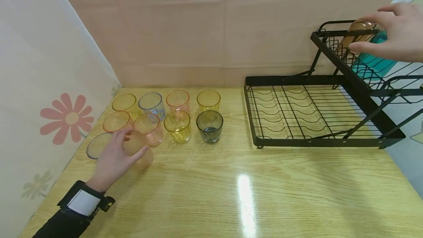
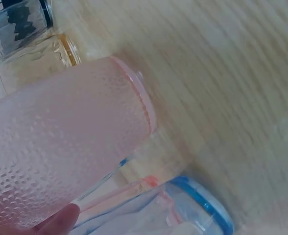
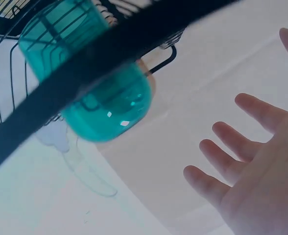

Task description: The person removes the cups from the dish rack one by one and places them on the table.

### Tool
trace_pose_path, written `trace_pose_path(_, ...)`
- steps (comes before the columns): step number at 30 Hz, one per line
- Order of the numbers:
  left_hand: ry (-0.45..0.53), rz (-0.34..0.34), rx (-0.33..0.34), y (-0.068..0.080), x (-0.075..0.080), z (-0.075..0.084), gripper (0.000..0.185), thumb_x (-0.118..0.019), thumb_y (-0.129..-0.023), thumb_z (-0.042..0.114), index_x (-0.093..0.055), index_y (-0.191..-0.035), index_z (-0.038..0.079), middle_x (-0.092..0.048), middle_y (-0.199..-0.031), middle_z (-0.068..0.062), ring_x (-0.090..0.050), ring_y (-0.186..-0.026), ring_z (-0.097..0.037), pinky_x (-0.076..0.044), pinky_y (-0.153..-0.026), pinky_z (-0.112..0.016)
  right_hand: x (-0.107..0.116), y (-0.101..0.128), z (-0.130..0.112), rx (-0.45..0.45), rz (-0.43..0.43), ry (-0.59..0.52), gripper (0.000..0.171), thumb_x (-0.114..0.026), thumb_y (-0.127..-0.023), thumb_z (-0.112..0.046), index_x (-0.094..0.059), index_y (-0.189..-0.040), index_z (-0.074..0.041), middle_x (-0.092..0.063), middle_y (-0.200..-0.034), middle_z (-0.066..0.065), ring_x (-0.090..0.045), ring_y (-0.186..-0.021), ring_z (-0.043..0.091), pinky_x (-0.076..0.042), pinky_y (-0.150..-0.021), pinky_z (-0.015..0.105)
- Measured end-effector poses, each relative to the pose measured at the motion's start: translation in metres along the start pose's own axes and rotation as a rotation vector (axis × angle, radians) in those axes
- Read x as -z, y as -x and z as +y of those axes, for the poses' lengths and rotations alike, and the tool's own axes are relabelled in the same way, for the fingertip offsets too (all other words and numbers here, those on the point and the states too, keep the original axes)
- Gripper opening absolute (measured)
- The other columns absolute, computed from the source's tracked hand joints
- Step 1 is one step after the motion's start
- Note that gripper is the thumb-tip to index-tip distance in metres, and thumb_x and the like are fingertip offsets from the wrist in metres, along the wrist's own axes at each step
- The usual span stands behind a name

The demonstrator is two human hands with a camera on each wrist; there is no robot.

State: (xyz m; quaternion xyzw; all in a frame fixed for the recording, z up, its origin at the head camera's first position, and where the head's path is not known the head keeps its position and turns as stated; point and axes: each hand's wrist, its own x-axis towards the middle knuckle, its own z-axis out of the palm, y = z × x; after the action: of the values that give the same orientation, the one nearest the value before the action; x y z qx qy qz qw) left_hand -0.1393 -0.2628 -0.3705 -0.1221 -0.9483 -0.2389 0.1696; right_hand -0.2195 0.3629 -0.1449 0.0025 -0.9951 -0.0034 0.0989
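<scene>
A pale wood-grain tabletop (image 1: 264,194) fills the room's corner, with a bright streak of overhead light glaring off it at six o'clock. Peach tiled wall (image 1: 198,28) stands at twelve o'clock. At nine o'clock hangs a white sheet (image 1: 39,65) printed with pink flowers.

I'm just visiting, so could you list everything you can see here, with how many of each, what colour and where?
table: one, light wood, under everything
dish rack: one, black wire, two tiers, table's right side
teal cup: one, on the rack's upper tier
amber cup: one, at the upper tier's top, by the right hand
standing cups: nine; yellow, orange, pink, blue-rimmed clear, dark grey; rows at the table's left
frosted pink cup: one, tilted, in the left hand
flower print: pink, left wall
left hand: grips the frosted pink cup
right hand: fingers straight, at the rack
</scene>
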Motion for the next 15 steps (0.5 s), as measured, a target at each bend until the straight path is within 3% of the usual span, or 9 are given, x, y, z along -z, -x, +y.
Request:
trace_pose_path(3,-0.041,-0.019,-0.024,-0.001,0.002,-0.001,0.07,-0.08,-0.079,0.028,-0.046,-0.131,-0.003,-0.051,-0.116,-0.023,-0.055,-0.101,-0.04,-0.049,-0.069,-0.056,-0.009,-0.015,0.029,-0.035,0.034,-0.017,0.094,-0.041,-0.093,-0.066,-0.016,-0.15,0.005,0.0,-0.154,0.032,0.001,-0.141,0.048,-0.005,-0.109,0.067)
trace_pose_path(7,-0.121,-0.079,-0.057,-0.005,0.011,0.0,0.073,-0.078,-0.081,0.034,-0.044,-0.132,-0.006,-0.05,-0.119,-0.029,-0.055,-0.099,-0.046,-0.05,-0.062,-0.055,-0.04,-0.053,0.102,-0.064,0.085,0.0,0.105,-0.053,-0.085,-0.07,-0.012,-0.153,0.0,0.003,-0.157,0.027,0.003,-0.143,0.044,-0.005,-0.109,0.067)
trace_pose_path(9,-0.167,-0.106,-0.074,-0.008,0.018,0.003,0.075,-0.077,-0.081,0.039,-0.045,-0.131,-0.008,-0.05,-0.119,-0.031,-0.056,-0.096,-0.048,-0.05,-0.057,-0.055,-0.049,-0.065,0.125,-0.083,0.098,0.002,0.11,-0.054,-0.082,-0.073,-0.011,-0.154,-0.002,0.003,-0.158,0.026,0.004,-0.143,0.043,-0.004,-0.109,0.066)
trace_pose_path(12,-0.214,-0.109,-0.108,-0.016,0.031,0.008,0.078,-0.076,-0.081,0.044,-0.046,-0.128,-0.011,-0.051,-0.115,-0.033,-0.057,-0.088,-0.05,-0.049,-0.05,-0.052,-0.047,-0.064,0.129,-0.11,0.11,-0.051,0.106,-0.055,-0.084,-0.07,-0.013,-0.153,0.0,-0.003,-0.156,0.029,-0.003,-0.141,0.045,-0.008,-0.11,0.065)
trace_pose_path(15,-0.223,-0.075,-0.136,-0.03,0.044,0.016,0.077,-0.076,-0.081,0.043,-0.047,-0.128,-0.012,-0.049,-0.118,-0.033,-0.055,-0.091,-0.053,-0.049,-0.06,-0.058,-0.046,-0.064,0.131,-0.155,0.115,-0.08,0.106,-0.054,-0.085,-0.068,-0.013,-0.153,0.002,-0.009,-0.153,0.032,-0.009,-0.136,0.048,-0.013,-0.109,0.065)
